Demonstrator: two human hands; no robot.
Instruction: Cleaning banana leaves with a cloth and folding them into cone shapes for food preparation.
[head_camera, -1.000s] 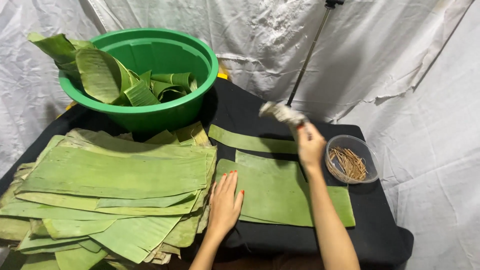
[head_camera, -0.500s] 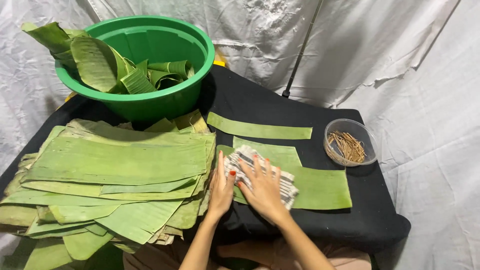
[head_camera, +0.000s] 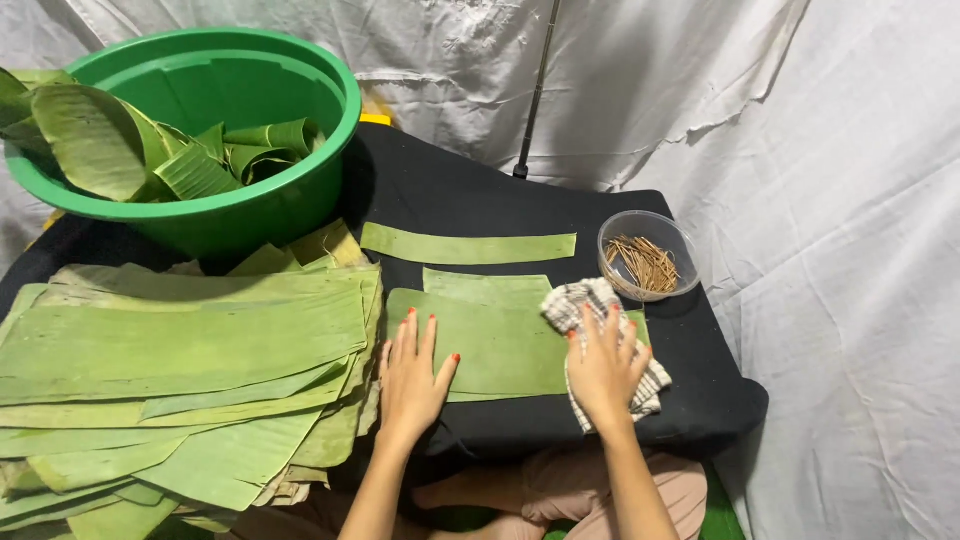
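Nearest: person's knees at bottom edge, both forearms reaching up onto a black-covered bench (head_camera: 480, 200). Left hand (head_camera: 412, 372) lies flat, fingers spread, palm down on the near left corner of a cut banana leaf piece (head_camera: 490, 335); it holds nothing, only presses. Right hand (head_camera: 603, 368) also flat with fingers spread, pressing a checked cloth (head_camera: 590, 305) against the right end of the same leaf piece; cloth bunches out above and below the hand. Leaf piece lies flat mid-bench, a second piece partly under it at its far edge.

Left of the hands: large stack of banana leaves (head_camera: 180, 350), overhanging the bench edge.

Farther: narrow leaf strip (head_camera: 468, 246), lying apart from the worked piece. Right of it, clear round bowl of thin sticks (head_camera: 648, 255), just beyond the cloth.

Farthest left: green basin (head_camera: 250, 210) with rolled and folded leaves. White sheeting behind.
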